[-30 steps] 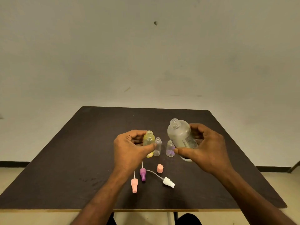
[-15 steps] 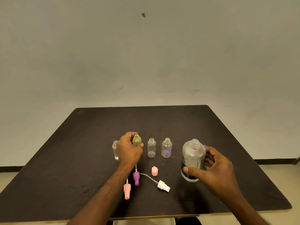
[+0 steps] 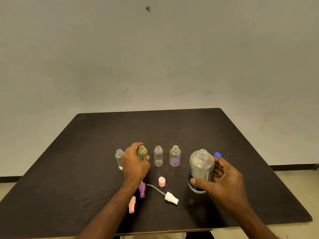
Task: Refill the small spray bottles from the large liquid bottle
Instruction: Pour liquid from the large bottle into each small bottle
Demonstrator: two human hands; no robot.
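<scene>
Left hand (image 3: pixel 135 163): I am wrapping my fingers round the small yellow bottle (image 3: pixel 142 152), which is standing uncapped on the table (image 3: pixel 86 169).
Right hand (image 3: pixel 222 180): I am grasping the large bottle (image 3: pixel 201 169), thumb in front; it is standing upright, open-necked, frosted, with a blue label low down.
Row: a clear bottle (image 3: pixel 119 158) is peeking out left of my left hand; a clear bottle (image 3: pixel 158 156) and a purple-tinted bottle (image 3: pixel 175 155) are standing between my hands, all open.
Loose parts: a purple sprayer (image 3: pixel 142 190), pink sprayer (image 3: pixel 132 204), pink cap (image 3: pixel 162 181) and white sprayer (image 3: pixel 170 198) are lying nearer me; a blue cap (image 3: pixel 217 154) is showing behind the large bottle.
Room: I am seeing bare tabletop beyond the row and toward both side edges.
</scene>
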